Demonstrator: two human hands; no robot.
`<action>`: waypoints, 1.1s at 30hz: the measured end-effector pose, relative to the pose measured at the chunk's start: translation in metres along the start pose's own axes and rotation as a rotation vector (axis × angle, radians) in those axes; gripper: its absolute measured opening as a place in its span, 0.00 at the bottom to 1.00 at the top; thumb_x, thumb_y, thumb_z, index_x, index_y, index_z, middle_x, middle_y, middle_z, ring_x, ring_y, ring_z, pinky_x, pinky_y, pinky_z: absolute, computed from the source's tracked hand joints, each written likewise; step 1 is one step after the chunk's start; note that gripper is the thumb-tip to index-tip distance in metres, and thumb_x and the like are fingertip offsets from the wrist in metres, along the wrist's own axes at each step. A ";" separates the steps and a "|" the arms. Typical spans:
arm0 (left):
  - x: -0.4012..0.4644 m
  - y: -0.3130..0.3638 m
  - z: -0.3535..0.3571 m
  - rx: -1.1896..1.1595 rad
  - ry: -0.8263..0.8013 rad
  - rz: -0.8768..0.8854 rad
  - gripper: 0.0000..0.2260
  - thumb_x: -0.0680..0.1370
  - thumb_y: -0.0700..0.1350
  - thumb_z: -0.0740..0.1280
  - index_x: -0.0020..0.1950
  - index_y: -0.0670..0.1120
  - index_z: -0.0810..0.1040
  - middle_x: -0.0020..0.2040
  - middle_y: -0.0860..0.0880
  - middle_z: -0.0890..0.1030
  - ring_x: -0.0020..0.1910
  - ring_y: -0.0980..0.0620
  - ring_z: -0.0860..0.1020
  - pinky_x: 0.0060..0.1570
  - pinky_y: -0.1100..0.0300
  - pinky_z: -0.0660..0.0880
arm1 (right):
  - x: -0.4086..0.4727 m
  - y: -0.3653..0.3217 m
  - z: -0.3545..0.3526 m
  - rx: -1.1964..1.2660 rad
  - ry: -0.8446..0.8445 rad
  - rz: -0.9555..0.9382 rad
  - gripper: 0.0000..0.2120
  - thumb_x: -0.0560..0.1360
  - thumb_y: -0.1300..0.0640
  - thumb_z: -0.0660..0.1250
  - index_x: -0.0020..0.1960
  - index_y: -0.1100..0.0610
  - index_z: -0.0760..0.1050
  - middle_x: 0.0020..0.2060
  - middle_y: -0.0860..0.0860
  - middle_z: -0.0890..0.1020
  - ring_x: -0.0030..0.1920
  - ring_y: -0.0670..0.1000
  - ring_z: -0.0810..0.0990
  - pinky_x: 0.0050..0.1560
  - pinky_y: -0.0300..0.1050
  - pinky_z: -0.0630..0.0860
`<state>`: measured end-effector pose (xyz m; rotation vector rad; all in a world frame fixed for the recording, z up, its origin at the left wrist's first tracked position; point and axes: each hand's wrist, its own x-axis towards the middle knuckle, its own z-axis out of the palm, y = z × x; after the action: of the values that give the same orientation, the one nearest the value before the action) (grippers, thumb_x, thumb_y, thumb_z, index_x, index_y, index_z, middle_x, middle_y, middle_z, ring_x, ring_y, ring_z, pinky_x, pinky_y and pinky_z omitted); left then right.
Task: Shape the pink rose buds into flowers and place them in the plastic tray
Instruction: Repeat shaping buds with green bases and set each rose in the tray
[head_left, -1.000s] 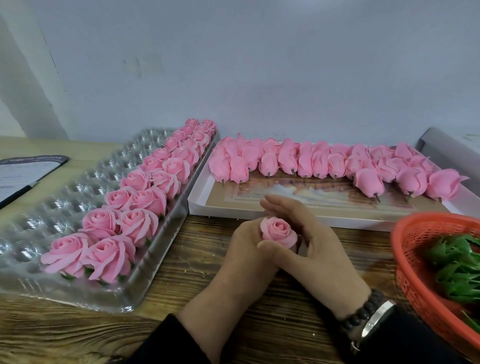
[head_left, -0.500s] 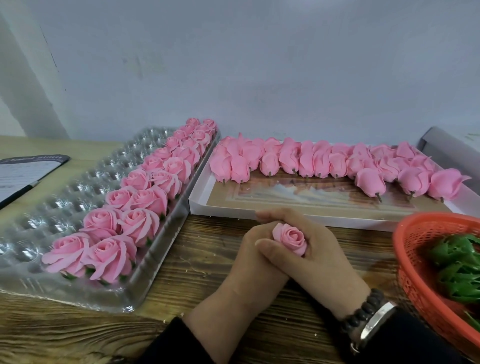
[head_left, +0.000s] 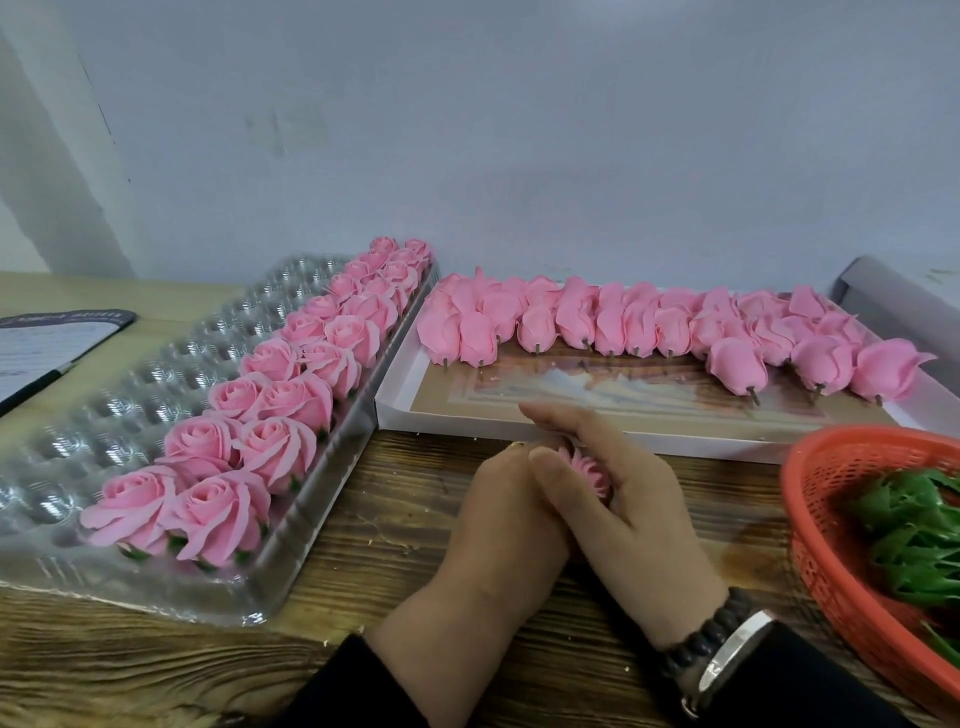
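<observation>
Centre front, on wooden tabletop (head_left: 405, 514): one pink rose bud (head_left: 589, 470) is held between both hands, petals fanned, mostly hidden by fingers. Left hand (head_left: 506, 525) is curled round the bud from the left, thumb tip at its top edge. Right hand (head_left: 631, 512) is cupped over it from the right, fingers bent over the top, thumb pressed on the petals; bead bracelet (head_left: 701, 636) & metal watch (head_left: 737, 654) are worn at the right wrist, black sleeves on both arms.

Left: clear plastic tray (head_left: 104, 415) w/ rows of moulded cups. Two rows along its right side are filled w/ shaped pink roses (head_left: 280, 395), green bases seen at nearest ones; cups to the left are seen bare.

Back centre to right: shallow white-rimmed cardboard box (head_left: 571, 431), just beside tray. Unshaped pink buds (head_left: 644, 325) are laid in a line along its far side, stubs pointing toward the viewer; a few more at right end sit nearer.

Right edge: red plastic basket (head_left: 831, 519), partly cut off, w/ green plastic calyx pieces (head_left: 909, 540) inside.

Far left: printed sheet on dark board (head_left: 36, 343), pen-like item at its edge; text not legible.
</observation>
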<state>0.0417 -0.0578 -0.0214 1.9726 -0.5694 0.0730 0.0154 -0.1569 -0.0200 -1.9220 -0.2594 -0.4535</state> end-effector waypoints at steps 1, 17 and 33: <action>0.000 0.001 0.001 0.014 -0.005 0.024 0.05 0.76 0.41 0.66 0.50 0.46 0.79 0.46 0.49 0.81 0.47 0.53 0.80 0.48 0.53 0.78 | 0.000 0.000 0.001 -0.016 0.014 -0.004 0.17 0.69 0.37 0.57 0.55 0.39 0.74 0.52 0.37 0.80 0.56 0.37 0.76 0.56 0.30 0.70; -0.004 0.009 -0.004 -0.108 -0.249 0.009 0.10 0.74 0.35 0.65 0.53 0.45 0.77 0.42 0.60 0.76 0.45 0.72 0.75 0.45 0.76 0.71 | 0.005 0.006 -0.007 -0.136 -0.238 0.007 0.18 0.70 0.35 0.55 0.57 0.35 0.74 0.55 0.36 0.79 0.60 0.38 0.74 0.62 0.46 0.72; 0.008 -0.004 -0.025 -0.159 -0.118 -0.130 0.09 0.71 0.36 0.71 0.39 0.50 0.78 0.34 0.51 0.80 0.32 0.64 0.78 0.31 0.74 0.72 | 0.006 0.006 -0.007 -0.144 0.017 -0.272 0.12 0.75 0.57 0.64 0.57 0.53 0.79 0.53 0.45 0.78 0.56 0.43 0.76 0.58 0.38 0.72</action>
<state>0.0550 -0.0375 -0.0107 1.8621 -0.5061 -0.1655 0.0217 -0.1658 -0.0203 -2.0309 -0.4920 -0.6833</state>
